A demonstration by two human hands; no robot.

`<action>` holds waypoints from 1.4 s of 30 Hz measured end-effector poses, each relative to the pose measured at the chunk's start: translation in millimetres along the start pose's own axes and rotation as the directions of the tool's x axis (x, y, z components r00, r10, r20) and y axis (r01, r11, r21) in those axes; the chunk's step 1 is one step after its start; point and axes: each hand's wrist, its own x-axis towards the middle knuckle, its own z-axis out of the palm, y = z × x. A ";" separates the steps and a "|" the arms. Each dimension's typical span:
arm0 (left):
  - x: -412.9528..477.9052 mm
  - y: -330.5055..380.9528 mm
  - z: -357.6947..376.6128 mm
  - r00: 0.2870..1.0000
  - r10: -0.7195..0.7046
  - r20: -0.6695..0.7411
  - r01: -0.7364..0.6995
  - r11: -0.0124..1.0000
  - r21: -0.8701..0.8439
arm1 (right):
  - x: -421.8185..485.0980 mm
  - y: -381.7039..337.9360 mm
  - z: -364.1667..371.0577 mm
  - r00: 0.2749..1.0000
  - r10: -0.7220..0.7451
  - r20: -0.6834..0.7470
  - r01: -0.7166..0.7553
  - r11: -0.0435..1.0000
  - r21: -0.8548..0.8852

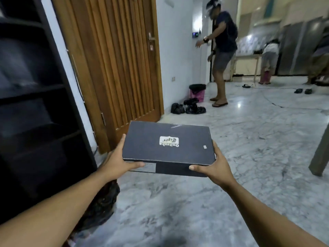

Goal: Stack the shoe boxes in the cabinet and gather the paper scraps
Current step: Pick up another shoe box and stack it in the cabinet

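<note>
Currently, one dark shoe box (169, 145), lid on, sits at centre frame. A white label on its top reads upside down to us. We carry it level above the grey marble floor (240, 157).

Left hand (117, 161): it grips the box's near left corner, with the thumb pressed on the front face and the fingers (122, 139) lying up along the side.

Right hand (215, 168): it grips the near right corner, thumb on the front face. Its other fingers are hidden by the box.

Cabinet (35, 104): dark, with open shelves, it fills the left edge of the frame. The box is near its right side, outside it. The shelf contents are too blurred to tell.

Also in view:
- A slatted wooden door (115, 59), upper centre-left.
- A black bag (103, 202) on the floor at the cabinet's foot, lower left.
- A pink bin (197, 92) against the white wall, with small black bags (188, 107) just beside it.
- A standing person (224, 41) in sandals, upper centre-right.
- A table leg (320, 154) at the right edge.
</note>
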 end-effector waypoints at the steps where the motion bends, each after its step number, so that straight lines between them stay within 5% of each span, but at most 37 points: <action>1: -5.4 23.7 -23.7 0.999 0.015 -0.040 -0.014 1.000 0.024 | -0.5 -30.8 -1.0 0.998 -0.054 -0.013 0.054 0.999 0.009; 10: -120.0 205.8 -196.1 0.868 0.343 -0.360 -0.281 0.936 0.214 | -37.7 -245.9 -2.1 0.908 -0.399 -0.128 0.412 0.906 0.096; 20: -256.5 277.5 -343.8 0.642 0.477 -0.600 -0.166 0.851 0.498 | -51.2 -397.2 71.7 0.698 -0.712 -0.080 0.700 0.654 0.286; 30: -396.8 244.2 -451.6 0.482 0.378 -0.791 0.069 0.883 0.464 | -81.2 -507.4 224.1 0.582 -0.813 -0.012 0.705 0.497 0.506; 36: -484.3 215.6 -501.1 0.392 0.228 -0.891 0.334 0.867 0.369 | -116.9 -552.8 329.7 0.567 -0.814 0.128 0.615 0.522 0.592; 42: -510.4 165.8 -553.1 0.305 0.111 -0.946 0.383 0.895 0.228 | -130.7 -578.6 445.6 0.623 -0.743 0.244 0.442 0.592 0.674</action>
